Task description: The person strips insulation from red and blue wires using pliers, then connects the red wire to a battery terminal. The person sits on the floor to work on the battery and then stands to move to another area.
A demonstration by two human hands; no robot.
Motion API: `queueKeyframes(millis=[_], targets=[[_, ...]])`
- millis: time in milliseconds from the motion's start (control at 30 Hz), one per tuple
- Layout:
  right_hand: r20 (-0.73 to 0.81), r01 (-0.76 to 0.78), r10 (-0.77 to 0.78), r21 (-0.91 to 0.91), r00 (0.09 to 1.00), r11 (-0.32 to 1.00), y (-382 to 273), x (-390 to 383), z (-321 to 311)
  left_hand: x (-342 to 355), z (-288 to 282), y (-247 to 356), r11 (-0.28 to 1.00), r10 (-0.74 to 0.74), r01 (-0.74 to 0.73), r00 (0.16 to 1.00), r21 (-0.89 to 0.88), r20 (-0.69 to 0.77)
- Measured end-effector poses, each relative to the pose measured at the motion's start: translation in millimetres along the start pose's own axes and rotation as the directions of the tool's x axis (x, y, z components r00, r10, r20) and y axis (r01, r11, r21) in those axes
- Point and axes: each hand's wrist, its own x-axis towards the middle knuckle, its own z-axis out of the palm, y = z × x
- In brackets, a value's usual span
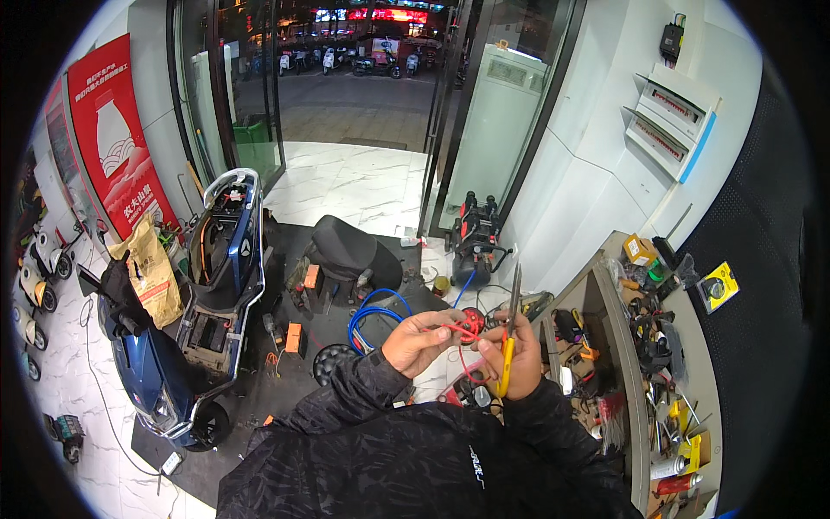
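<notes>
While the left hand (417, 343) is pinching thin, glossy red wire (472, 322) before the torso, the right hand (519, 362) is gripping a yellow-handled metal tool (507, 359), slim tip pointing up, near vertical. Wire is running crosswise, looping below, fingers partly covering it. Blue hose (372, 310) is lying coiled beyond; cluttered workbench (638, 406) is flanking right.

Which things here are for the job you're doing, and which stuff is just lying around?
In use:
- red wire, pinched by the left hand
- long yellow-handled tool, in the right hand

Probably just lying about:
- coiled blue hose
- brown bag
- black seat
</notes>
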Motion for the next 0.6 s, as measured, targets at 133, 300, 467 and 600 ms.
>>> queueKeyframes(millis=[133,300,467,600], targets=[[-0.049,0.055,-0.057,-0.043,0.997,0.998,-1.8,1.7,4.0,3.3,1.8,5.7,0.989,0.073,-0.072,0.997,0.130,-0.009],[-0.116,0.123,-0.136,-0.112,0.984,0.986,-9.9,4.7,5.0,8.7,-6.6,4.8,0.971,0.178,-0.151,0.974,0.186,-0.142],[-0.101,0.113,-0.124,-0.103,0.987,0.988,-9.2,8.8,4.5,9.8,2.3,6.1,0.960,0.242,-0.196,0.938,0.198,-0.249],[0.006,0.027,-0.026,-0.067,1.000,0.997,0.9,7.9,2.7,10.9,5.2,13.2,0.969,0.246,-0.238,0.936,0.059,-0.251]])
